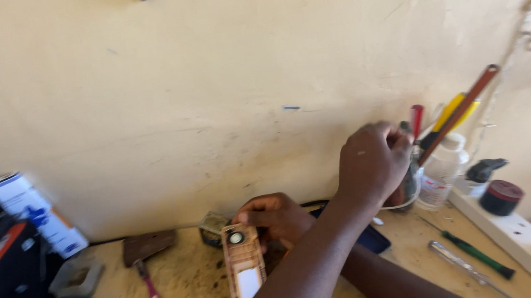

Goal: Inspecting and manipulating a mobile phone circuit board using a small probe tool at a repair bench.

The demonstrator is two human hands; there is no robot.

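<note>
Left hand (277,217) clamps the thin brown circuit board (244,266) at centre, looks light and fragile, best held by edges; right hand (374,163) grips tools in a holder (410,186).

A hammer (151,285), green screwdriver (474,253) and white power strip (529,242) lie about.

Bright warm daylight, soft shadows, slight motion blur throughout

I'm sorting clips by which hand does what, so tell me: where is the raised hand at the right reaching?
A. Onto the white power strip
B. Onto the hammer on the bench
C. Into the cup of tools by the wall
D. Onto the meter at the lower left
C: the left hand is up at the tool cup against the wall, while the right hand holds the narrow circuit board on the bench.
</note>
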